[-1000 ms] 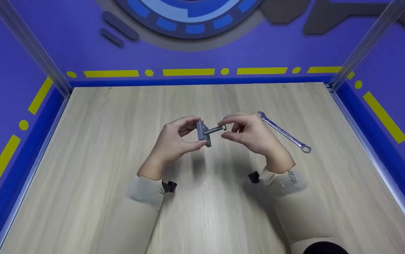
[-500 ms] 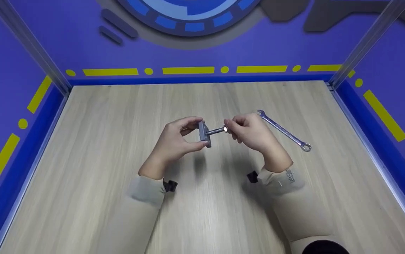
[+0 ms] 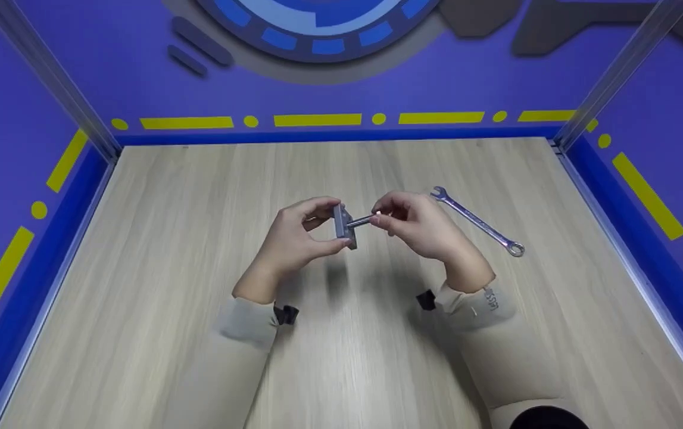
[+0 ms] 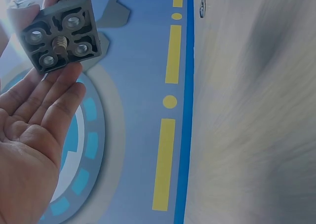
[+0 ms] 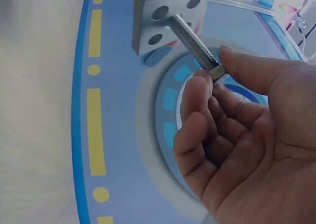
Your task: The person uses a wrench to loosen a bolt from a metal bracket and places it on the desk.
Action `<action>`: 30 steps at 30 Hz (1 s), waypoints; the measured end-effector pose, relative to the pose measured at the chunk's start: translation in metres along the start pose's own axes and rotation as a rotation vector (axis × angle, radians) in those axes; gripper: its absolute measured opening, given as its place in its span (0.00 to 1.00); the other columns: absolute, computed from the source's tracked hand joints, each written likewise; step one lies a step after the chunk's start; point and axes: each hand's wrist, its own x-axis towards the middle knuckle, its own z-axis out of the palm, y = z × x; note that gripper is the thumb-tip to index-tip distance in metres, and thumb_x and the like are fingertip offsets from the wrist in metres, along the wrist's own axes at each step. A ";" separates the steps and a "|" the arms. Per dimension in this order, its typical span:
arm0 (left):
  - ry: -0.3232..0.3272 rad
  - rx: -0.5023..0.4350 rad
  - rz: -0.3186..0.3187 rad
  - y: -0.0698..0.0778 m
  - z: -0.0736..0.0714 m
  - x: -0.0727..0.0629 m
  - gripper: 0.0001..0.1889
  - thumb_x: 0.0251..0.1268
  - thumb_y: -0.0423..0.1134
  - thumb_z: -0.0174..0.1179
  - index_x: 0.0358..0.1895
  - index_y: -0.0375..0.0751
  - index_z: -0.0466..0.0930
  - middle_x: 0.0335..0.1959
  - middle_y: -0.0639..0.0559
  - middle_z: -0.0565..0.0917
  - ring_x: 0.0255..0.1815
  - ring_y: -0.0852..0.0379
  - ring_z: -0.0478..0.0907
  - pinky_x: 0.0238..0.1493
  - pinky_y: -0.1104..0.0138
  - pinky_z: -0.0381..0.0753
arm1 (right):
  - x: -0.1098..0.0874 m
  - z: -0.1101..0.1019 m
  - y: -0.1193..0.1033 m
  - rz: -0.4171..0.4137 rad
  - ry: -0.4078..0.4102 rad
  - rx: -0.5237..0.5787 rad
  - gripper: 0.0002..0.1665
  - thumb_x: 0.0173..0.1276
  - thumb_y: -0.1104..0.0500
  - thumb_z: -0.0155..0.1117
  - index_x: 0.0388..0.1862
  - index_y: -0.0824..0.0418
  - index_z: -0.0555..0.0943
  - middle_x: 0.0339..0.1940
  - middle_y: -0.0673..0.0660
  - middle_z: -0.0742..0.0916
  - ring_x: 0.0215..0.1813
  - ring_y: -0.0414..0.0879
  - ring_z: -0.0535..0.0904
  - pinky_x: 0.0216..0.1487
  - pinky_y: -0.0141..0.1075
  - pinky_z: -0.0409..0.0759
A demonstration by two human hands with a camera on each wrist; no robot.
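Observation:
My left hand [image 3: 299, 235] grips a square grey plate [image 3: 339, 221] by opposite edges, thumb below and fingers on top, above the table. Through the plate's middle runs a hex-head bolt [image 5: 195, 44]; its threaded tip [image 4: 60, 44] pokes out on the ribbed back side, among several round holes. The bolt's long shank and head stand out toward the right. With thumb and fingertips, my right hand [image 3: 421, 229] pinches the bolt head [image 5: 217, 72], partly covering it in the head view.
A combination wrench [image 3: 478, 221] lies on the wood-grain table [image 3: 341, 357], just right of my right hand. Blue-purple panels [image 3: 329, 98] with yellow marks wall in the back and sides. Black wrist mounts [image 3: 286, 314] sit at both cuffs.
My right fingers were spread around the bolt head, then curled over it, and now thumb and fingertips are back at the head. The left hand and plate have barely moved.

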 end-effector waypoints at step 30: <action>-0.010 -0.004 0.001 0.003 0.003 -0.002 0.35 0.61 0.35 0.86 0.72 0.40 0.85 0.65 0.48 0.91 0.71 0.51 0.88 0.79 0.69 0.85 | 0.000 0.001 -0.001 -0.014 0.039 0.069 0.10 0.83 0.55 0.73 0.45 0.62 0.93 0.32 0.55 0.90 0.32 0.44 0.83 0.31 0.28 0.79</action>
